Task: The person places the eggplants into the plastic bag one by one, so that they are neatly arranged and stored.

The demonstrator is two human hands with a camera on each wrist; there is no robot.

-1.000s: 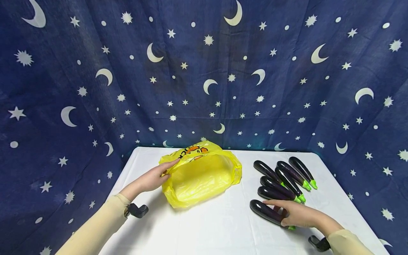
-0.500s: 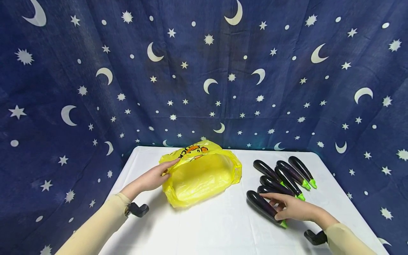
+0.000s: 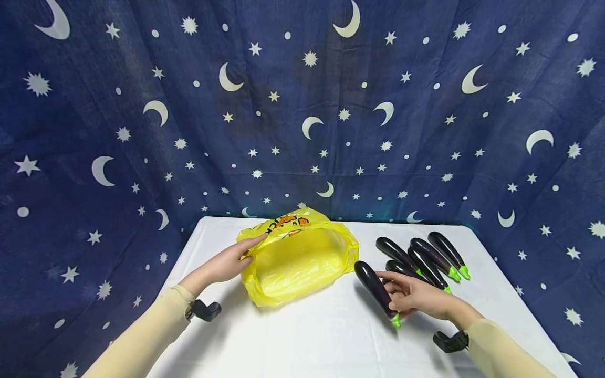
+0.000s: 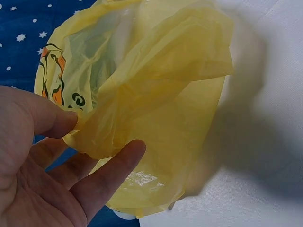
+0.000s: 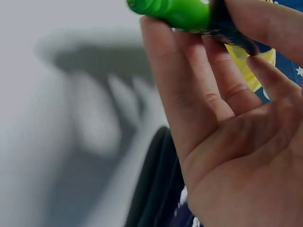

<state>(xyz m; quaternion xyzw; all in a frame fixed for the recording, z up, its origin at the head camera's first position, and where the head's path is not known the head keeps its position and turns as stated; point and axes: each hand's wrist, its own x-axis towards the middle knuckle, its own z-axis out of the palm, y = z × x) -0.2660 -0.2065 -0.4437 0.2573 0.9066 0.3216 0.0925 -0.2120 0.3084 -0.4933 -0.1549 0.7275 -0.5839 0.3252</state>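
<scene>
Head view: left hand (image 3: 226,265) pinches the yellow bag (image 3: 298,257) rim open at 9 o'clock; right hand (image 3: 416,299) holds one eggplant (image 3: 374,286) off the bench (image 3: 307,336), bag empty, four eggplants (image 3: 423,257) waiting at 3 o'clock. Left wrist: fingers (image 4: 111,172) hold the rim film. Right wrist: fingers (image 5: 203,94) wrap the green stem (image 5: 173,12).
</scene>
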